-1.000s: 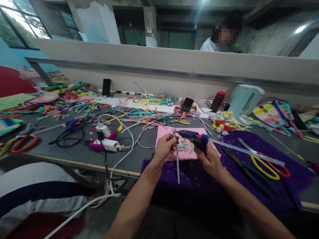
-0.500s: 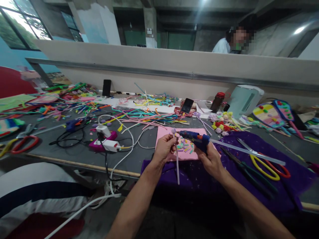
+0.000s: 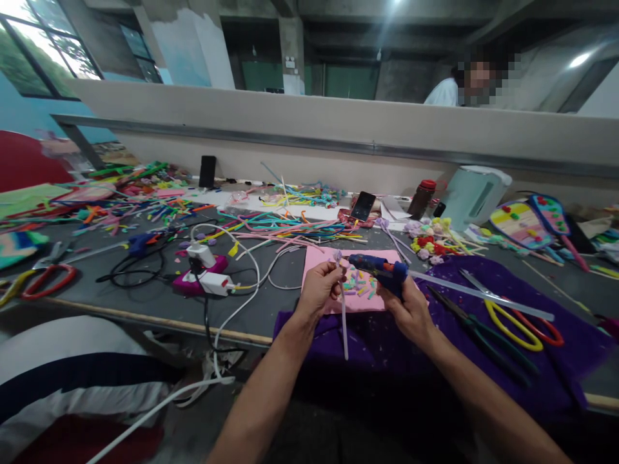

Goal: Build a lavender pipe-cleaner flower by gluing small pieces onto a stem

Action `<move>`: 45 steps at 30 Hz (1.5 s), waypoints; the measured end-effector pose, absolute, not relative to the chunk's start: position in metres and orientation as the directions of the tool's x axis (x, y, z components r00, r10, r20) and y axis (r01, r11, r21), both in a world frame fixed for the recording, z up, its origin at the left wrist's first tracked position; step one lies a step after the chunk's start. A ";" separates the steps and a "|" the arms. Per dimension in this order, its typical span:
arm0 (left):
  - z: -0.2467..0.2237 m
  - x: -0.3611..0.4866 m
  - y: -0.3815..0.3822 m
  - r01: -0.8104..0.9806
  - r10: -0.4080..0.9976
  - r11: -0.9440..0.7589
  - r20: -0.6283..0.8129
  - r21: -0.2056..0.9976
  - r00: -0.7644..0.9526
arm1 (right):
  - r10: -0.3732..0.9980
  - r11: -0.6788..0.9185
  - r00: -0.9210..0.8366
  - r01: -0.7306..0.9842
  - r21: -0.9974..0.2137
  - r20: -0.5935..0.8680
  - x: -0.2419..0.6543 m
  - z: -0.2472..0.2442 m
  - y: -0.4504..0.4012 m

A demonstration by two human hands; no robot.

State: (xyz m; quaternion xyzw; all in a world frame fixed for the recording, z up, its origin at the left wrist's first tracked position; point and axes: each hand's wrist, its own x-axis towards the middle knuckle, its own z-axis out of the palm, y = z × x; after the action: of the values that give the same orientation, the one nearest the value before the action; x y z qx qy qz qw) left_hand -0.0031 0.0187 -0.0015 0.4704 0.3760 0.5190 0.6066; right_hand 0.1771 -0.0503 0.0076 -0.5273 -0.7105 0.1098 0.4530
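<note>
My left hand pinches a pale lilac pipe-cleaner flower, its stem hanging down below my fingers. Wrapped round the handle of a blue hot glue gun is my right hand. The gun's nozzle points left and is at or very near the flower; I cannot tell whether they touch. A long clear glue stick juts out of the gun's back. Under both hands lies a pink sheet with short coloured pipe-cleaner pieces on it.
Purple cloth bears scissors and dark-handled pliers at right. A power strip with white cables is left of the pink sheet. Behind are pipe cleaners, a phone, a bottle; a person is beyond the partition.
My hands, the flower and the glue gun stay almost in the same place. The person beyond the partition has shifted a little to the right.
</note>
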 end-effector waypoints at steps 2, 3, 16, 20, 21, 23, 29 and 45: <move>-0.001 -0.003 0.018 -0.270 0.983 0.017 0.033 0.963 0.180 | 0.844 0.430 -0.043 0.648 -0.628 0.534 0.177 0.007 -0.050; -0.001 -0.003 0.018 -0.267 0.983 0.017 0.033 0.964 0.181 | 0.843 0.438 -0.056 0.649 -0.622 0.535 0.177 0.007 -0.049; -0.002 -0.003 0.018 -0.259 0.983 0.013 0.035 0.966 0.180 | 0.837 0.435 -0.029 0.639 -0.634 0.546 0.178 0.004 -0.048; -0.001 -0.003 0.018 -0.256 0.982 0.019 0.031 0.967 0.188 | 0.850 0.446 -0.076 0.630 -0.636 0.521 0.178 0.005 -0.047; -0.001 -0.003 0.018 -0.258 0.982 0.022 0.028 0.966 0.189 | 0.853 0.449 -0.087 0.625 -0.639 0.514 0.178 0.006 -0.047; 0.000 -0.003 0.018 -0.265 0.982 0.028 0.023 0.964 0.188 | 0.859 0.446 -0.091 0.616 -0.649 0.505 0.178 0.008 -0.049; 0.002 -0.004 0.018 -0.305 0.982 0.072 -0.014 0.950 0.190 | 0.884 0.391 0.059 0.448 -0.804 0.463 0.183 0.019 -0.049; 0.008 -0.005 0.015 -0.302 0.867 0.311 -0.138 0.901 0.479 | 0.870 -0.109 0.405 0.714 -0.691 0.281 0.246 -0.012 0.016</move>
State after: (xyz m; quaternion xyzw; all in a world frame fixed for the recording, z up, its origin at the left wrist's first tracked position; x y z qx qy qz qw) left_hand -0.0054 0.0155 0.0078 0.4351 0.3244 0.3941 0.7418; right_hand 0.2458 0.0161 -0.0125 -0.7382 -0.5366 0.0979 0.3970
